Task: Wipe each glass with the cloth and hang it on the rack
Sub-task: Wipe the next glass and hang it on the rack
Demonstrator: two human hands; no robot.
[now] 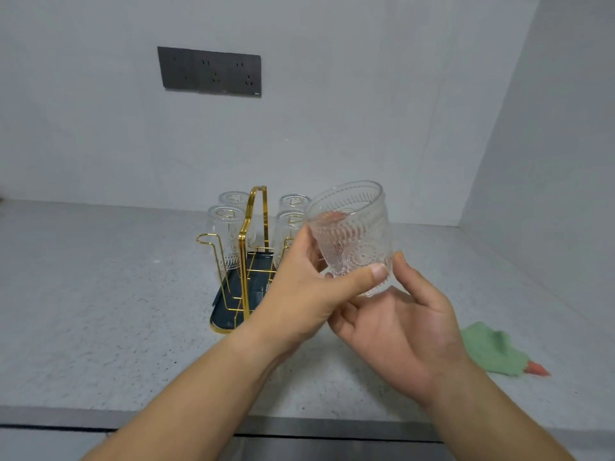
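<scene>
Left hand [299, 287]: gripping the glass [352, 234], thumb laid across its near side, fingers wrapped behind it
Right hand [399, 331]: relaxed and spread, palm up beneath the glass base, thumb tip touching the glass at its 4 o'clock edge
Glass: tilted, held above the desk [100, 294], at 3 o'clock of the rack [248, 227]
Rack: gold wire on a dark tray, four upturned glasses [223, 231] on its pegs
Cloth [492, 351]: green, crumpled on the desk at 4 o'clock of the hands, apart from them
</scene>
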